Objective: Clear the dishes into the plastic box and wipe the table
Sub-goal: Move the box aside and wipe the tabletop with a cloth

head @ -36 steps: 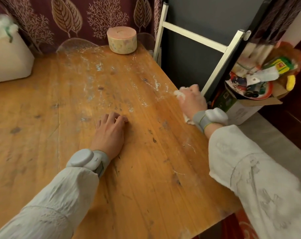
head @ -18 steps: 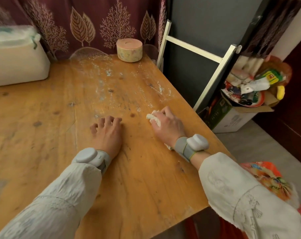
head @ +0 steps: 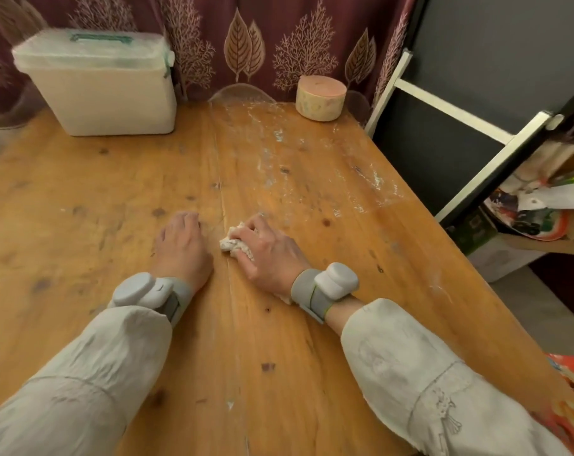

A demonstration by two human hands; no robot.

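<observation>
Gripping a crumpled cloth (head: 235, 244) – right hand (head: 266, 251) – just beside flat, empty left hand (head: 181, 245).

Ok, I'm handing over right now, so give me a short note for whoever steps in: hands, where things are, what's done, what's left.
Left hand: resting palm down on the table, holding nothing.
Right hand: gripping a crumpled white cloth pressed to the table near the middle.
Plastic box: lid on, at the far left of the table. A round pink-topped container stands at the far right.
Done: no dishes show on the table.
Left: white smears cover the far right part of the table, up to the round container; wipe those.
</observation>
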